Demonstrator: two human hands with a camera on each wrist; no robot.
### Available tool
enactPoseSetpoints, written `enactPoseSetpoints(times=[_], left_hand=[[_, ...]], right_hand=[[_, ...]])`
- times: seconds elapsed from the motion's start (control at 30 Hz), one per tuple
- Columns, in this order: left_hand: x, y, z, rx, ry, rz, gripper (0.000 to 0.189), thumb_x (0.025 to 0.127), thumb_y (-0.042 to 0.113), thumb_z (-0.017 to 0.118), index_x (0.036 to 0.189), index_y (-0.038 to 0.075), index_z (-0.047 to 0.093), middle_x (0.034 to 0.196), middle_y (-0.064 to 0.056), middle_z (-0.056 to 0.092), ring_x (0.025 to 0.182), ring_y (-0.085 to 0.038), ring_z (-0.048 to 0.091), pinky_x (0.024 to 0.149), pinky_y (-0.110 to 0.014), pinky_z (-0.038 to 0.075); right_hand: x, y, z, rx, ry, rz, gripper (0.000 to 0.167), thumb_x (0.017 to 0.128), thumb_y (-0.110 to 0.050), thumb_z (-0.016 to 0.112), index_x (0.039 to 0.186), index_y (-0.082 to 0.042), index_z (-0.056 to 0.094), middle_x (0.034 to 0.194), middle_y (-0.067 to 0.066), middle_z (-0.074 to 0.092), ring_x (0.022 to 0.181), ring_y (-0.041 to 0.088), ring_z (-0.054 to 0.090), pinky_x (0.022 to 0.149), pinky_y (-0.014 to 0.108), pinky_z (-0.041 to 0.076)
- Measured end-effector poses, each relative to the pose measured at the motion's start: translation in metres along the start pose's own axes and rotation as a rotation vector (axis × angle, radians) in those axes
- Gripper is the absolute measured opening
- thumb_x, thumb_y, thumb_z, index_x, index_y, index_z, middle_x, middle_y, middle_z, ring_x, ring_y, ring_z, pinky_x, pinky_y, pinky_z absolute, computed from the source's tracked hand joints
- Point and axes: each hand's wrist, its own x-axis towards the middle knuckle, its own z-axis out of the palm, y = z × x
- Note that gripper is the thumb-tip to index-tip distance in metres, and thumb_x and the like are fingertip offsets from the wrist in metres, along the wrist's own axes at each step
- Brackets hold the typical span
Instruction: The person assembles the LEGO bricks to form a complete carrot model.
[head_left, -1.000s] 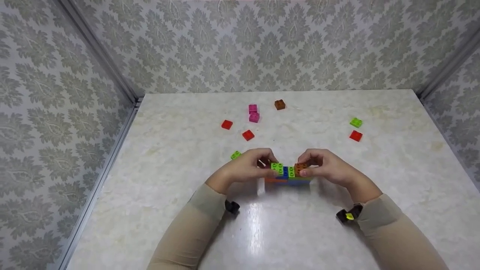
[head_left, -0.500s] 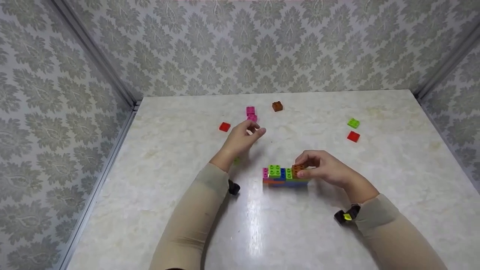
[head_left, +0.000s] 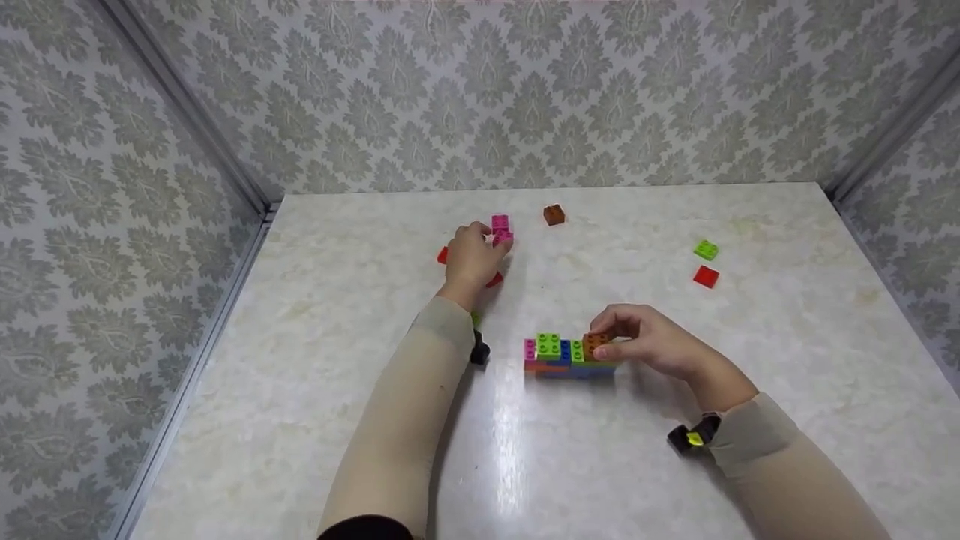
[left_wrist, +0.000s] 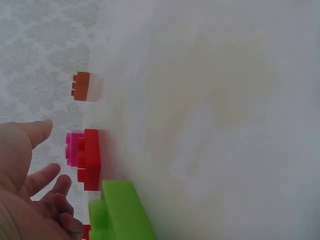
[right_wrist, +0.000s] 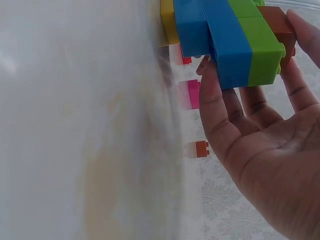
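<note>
My left hand (head_left: 472, 259) reaches over the back of the table, its thumb and fingers spread around the nearer of two pink toy bricks (head_left: 503, 238). In the left wrist view a gap shows between thumb and fingers, with that pink brick beyond them. My right hand (head_left: 654, 341) pinches the brown brick (head_left: 595, 346) at the right end of a low built wall of bricks (head_left: 589, 370). A green brick (head_left: 548, 345) sits on top toward the wall's left end. From the right wrist, blue and green bricks (right_wrist: 260, 52) show above the fingers.
Another brown brick (head_left: 553, 214) lies at the back. A green brick (head_left: 705, 249) and a red brick (head_left: 706, 277) lie to the right. Two red bricks are partly hidden by the left hand, and a green brick (left_wrist: 127, 212) is close to the left wrist.
My left hand has left the brick wall and moved away and leftward to the pink bricks. The right hand has kept its grip on the brown brick.
</note>
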Motion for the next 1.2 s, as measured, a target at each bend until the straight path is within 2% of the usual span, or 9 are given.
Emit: enactPoseSetpoints(times=[0.13,0.27,0.4,0.5,0.73,0.93,1.03,1.2], left_hand=[[0.002,0.006,0.002,0.061,0.023,-0.015,0.056,0.108,0.049,0.075,0.146,0.008,0.068,0.142,-0.012,0.067,0.131,-0.029,0.063,0.117,-0.043,0.055],[0.005,0.01,0.005,0.11,0.019,-0.044,0.056,0.107,0.049,0.076,0.144,0.008,0.07,0.138,-0.011,0.068,0.131,-0.029,0.062,0.117,-0.044,0.054],[0.007,0.009,0.006,0.142,0.027,-0.039,0.044,0.107,0.045,0.077,0.13,0.008,0.076,0.124,-0.009,0.073,0.121,-0.028,0.064,0.11,-0.044,0.056],[0.007,0.009,0.007,0.11,0.023,-0.051,0.038,0.107,0.043,0.078,0.123,0.009,0.078,0.117,-0.007,0.076,0.112,-0.026,0.066,0.104,-0.042,0.058],[-0.001,0.007,0.004,0.037,0.003,-0.094,0.04,0.104,0.044,0.081,0.128,0.012,0.075,0.116,-0.003,0.077,0.105,-0.021,0.067,0.1,-0.036,0.063],[-0.009,0.004,0.0,0.016,0.025,-0.057,0.039,0.102,0.043,0.083,0.126,0.014,0.073,0.116,-0.003,0.075,0.106,-0.02,0.066,0.096,-0.036,0.062],[-0.015,0.003,-0.003,-0.029,0.029,-0.051,0.039,0.101,0.041,0.084,0.126,0.014,0.071,0.115,-0.003,0.074,0.105,-0.021,0.067,0.093,-0.034,0.063],[-0.027,0.003,-0.008,-0.117,0.03,-0.039,0.046,0.101,0.038,0.085,0.138,0.015,0.069,0.121,-0.003,0.075,0.101,-0.019,0.07,0.09,-0.03,0.066]], right_hand=[[-0.003,0.001,0.0,0.001,0.003,-0.015,0.017,0.099,-0.011,0.086,0.114,-0.008,0.078,0.122,0.003,0.076,0.111,0.019,0.068,0.102,0.032,0.054],[-0.004,0.002,0.0,0.012,-0.001,-0.045,0.017,0.098,-0.008,0.086,0.113,-0.009,0.078,0.12,0.001,0.076,0.109,0.016,0.068,0.099,0.03,0.055],[-0.005,0.004,0.0,0.009,-0.005,-0.051,0.017,0.099,-0.009,0.086,0.114,-0.011,0.078,0.12,-0.002,0.075,0.109,0.014,0.068,0.097,0.026,0.055],[-0.005,0.004,0.001,0.006,-0.005,-0.038,0.017,0.099,-0.01,0.086,0.114,-0.013,0.079,0.122,0.001,0.075,0.111,0.014,0.068,0.098,0.025,0.055],[-0.002,0.001,0.002,0.003,-0.013,-0.016,0.018,0.099,-0.01,0.086,0.115,-0.011,0.079,0.123,0.002,0.077,0.112,0.017,0.068,0.101,0.029,0.055],[-0.001,0.0,-0.001,0.004,-0.013,-0.016,0.018,0.099,-0.01,0.086,0.116,-0.009,0.079,0.122,0.0,0.077,0.111,0.016,0.069,0.1,0.029,0.056],[-0.001,0.0,-0.001,0.003,-0.016,-0.008,0.019,0.099,-0.01,0.086,0.117,-0.009,0.078,0.123,0.001,0.076,0.111,0.016,0.069,0.101,0.03,0.056],[-0.001,0.001,-0.002,0.001,-0.01,-0.006,0.019,0.099,-0.01,0.086,0.116,-0.008,0.078,0.124,0.005,0.077,0.112,0.016,0.069,0.101,0.029,0.056]])
